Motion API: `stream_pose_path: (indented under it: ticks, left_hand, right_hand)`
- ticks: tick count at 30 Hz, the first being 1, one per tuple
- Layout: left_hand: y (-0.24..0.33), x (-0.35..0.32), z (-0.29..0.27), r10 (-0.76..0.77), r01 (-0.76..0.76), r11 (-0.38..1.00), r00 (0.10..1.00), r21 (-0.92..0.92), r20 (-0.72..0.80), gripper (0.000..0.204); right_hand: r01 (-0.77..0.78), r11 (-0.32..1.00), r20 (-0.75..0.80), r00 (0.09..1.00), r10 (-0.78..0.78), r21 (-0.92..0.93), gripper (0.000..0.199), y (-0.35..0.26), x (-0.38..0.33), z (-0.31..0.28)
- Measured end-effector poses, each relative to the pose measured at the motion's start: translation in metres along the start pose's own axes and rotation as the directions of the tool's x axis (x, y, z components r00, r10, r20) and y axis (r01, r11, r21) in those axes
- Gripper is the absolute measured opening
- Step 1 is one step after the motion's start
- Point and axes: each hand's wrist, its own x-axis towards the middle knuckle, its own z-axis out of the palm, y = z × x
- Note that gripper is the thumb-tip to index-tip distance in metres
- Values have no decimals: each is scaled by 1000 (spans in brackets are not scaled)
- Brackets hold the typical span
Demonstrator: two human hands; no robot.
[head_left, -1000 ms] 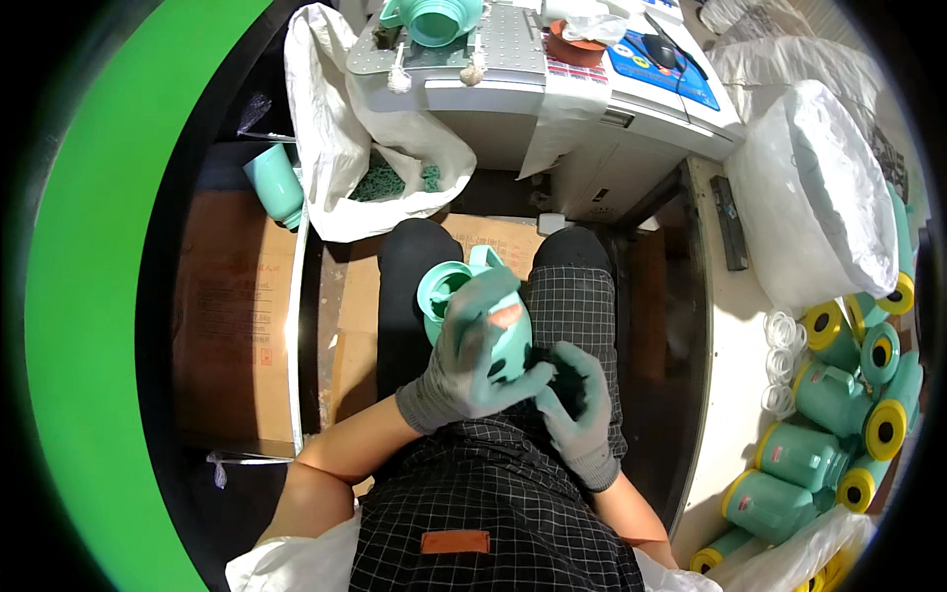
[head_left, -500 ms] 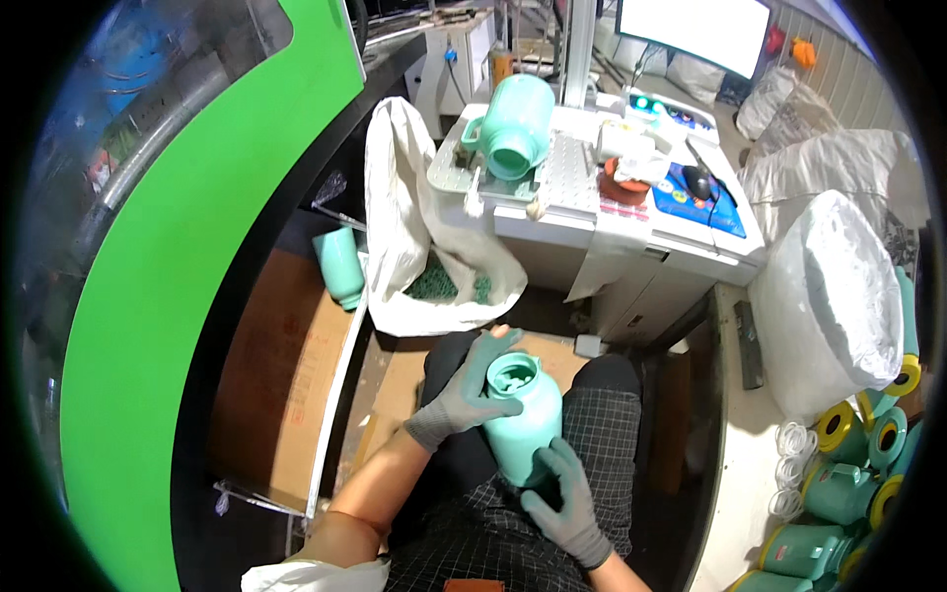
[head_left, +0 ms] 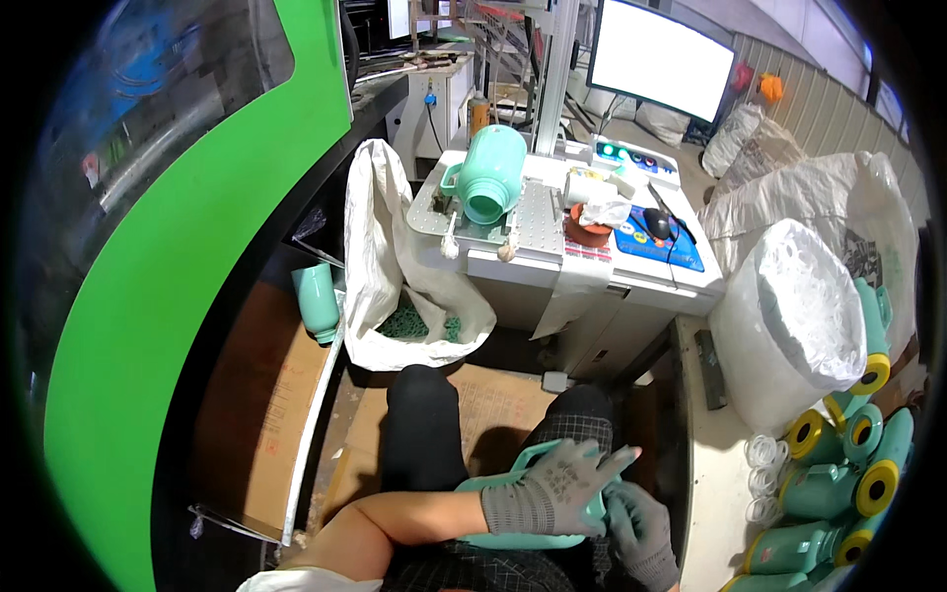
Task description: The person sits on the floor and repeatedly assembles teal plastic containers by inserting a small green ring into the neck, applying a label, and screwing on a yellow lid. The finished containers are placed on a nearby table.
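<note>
A mint-green plastic jug (head_left: 528, 542) lies on its side across my lap, its looped handle (head_left: 538, 453) on the far side. My left hand (head_left: 567, 485), in a grey glove, lies over the neck end, fingers bent around it. Curled at the jug's mouth on the right is my right hand (head_left: 639, 531), also gloved; its fingertips touch the rim, and anything small between them is hidden. The mouth itself is mostly covered by both hands.
A second green jug (head_left: 490, 176) lies on the white machine table (head_left: 552, 229). An open white sack (head_left: 368, 257) with green scraps stands before me. Another jug body (head_left: 317, 302) rests at left by cardboard. Right: a lined white bag (head_left: 784, 316), white rings (head_left: 763, 480), several yellow-ringed jugs (head_left: 834, 491).
The jug has gone from upright to lying sideways, mouth to the right. My left hand moved right onto its neck end; my right hand moved from its side to its mouth. The view shifted.
</note>
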Motion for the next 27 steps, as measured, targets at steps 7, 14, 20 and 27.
stream_pose_path:
  ticks: [7, 14, 20, 27]
  left_hand:
    - [22, 5, 40, 180, -220, 973, 909, 67, 375, 114]
    - [14, 2, 41, 137, -155, 988, 897, 10, 420, 115]
    - [-34, -35, 10, -3, 4, 966, 1000, -258, 6, 80]
    - [-25, -71, -5, 16, -21, 994, 999, -109, -49, 92]
  right_hand:
    - [321, 904, 368, 907, -207, -283, 15, 39, -20, -38]
    - [356, 902, 327, 906, -270, -243, 14, 73, -21, -13]
    - [487, 783, 95, 865, -492, -388, 15, 43, -24, -16]
    - [555, 781, -599, 533, -597, -285, 28, 30, 67, 31]
